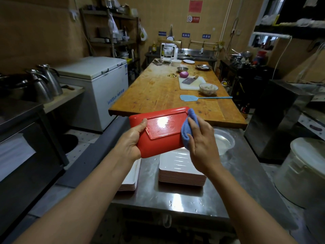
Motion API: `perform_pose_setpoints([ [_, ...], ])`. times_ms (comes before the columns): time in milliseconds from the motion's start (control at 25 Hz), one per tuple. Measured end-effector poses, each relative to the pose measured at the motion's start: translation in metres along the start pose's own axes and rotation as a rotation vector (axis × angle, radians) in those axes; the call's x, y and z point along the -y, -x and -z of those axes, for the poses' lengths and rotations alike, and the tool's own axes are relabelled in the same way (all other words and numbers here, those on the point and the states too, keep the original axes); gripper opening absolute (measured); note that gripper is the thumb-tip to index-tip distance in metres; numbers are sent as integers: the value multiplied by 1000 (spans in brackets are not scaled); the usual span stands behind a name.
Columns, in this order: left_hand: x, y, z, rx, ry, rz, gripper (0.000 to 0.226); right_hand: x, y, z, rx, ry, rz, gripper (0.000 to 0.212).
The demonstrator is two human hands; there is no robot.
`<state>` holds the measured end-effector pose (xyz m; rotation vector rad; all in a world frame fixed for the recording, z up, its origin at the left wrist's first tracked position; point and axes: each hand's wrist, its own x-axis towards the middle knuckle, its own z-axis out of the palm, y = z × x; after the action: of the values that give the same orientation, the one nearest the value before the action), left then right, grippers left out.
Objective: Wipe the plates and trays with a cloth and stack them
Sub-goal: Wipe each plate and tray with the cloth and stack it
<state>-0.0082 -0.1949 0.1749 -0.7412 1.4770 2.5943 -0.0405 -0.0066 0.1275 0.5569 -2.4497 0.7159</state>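
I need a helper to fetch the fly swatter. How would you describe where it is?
Look at the long wooden table. Near its right side, just this side of the white cutting board and glass bowl, lies the fly swatter: the only light blue, long-handled thing there.

Near edge of counter (175, 201): bare steel, room for a hand to pass.
Middle of counter: a tall stack (182, 171) of white trays stands here and blocks the way.
Left edge of counter: a second stack (129, 180) sits here, partly hidden by the left arm.
Between the stacks: a thin strip of bare steel.
Far right corner of counter: a clear bowl (224, 140) sits near the tall stack.
Above the stacks: the red tray (161, 131) and both hands fill the air here.
Right of counter: a big white bin (302, 171) stands close by.
Past the counter: the wooden table (158, 92), its near end bare.
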Motion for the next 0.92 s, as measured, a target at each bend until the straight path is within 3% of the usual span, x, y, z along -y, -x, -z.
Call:
perform_pose_setpoints([
  [160,-2,1,16,-51,-5,8,20,-4,8,-8,-18,-267,-173,54],
  [360,3,-1,48,-118,8,23,21,0,13,-23,1,-350,-246,30],
  [520,-2,-3,80,-162,-39,-139,18,15,18,-40,5,-392,-304,32],
  [600,-3,-8,97,-211,-220,-314,19,28,14,-48,24,-442,-294,31],
  [760,6,-23,119,-284,-938,-754,15,47,4,-62,133,-453,-270,27],
  [920,25,-41,135,-204,-1464,-973,21,55,8,-78,198,-429,-258,21],
])
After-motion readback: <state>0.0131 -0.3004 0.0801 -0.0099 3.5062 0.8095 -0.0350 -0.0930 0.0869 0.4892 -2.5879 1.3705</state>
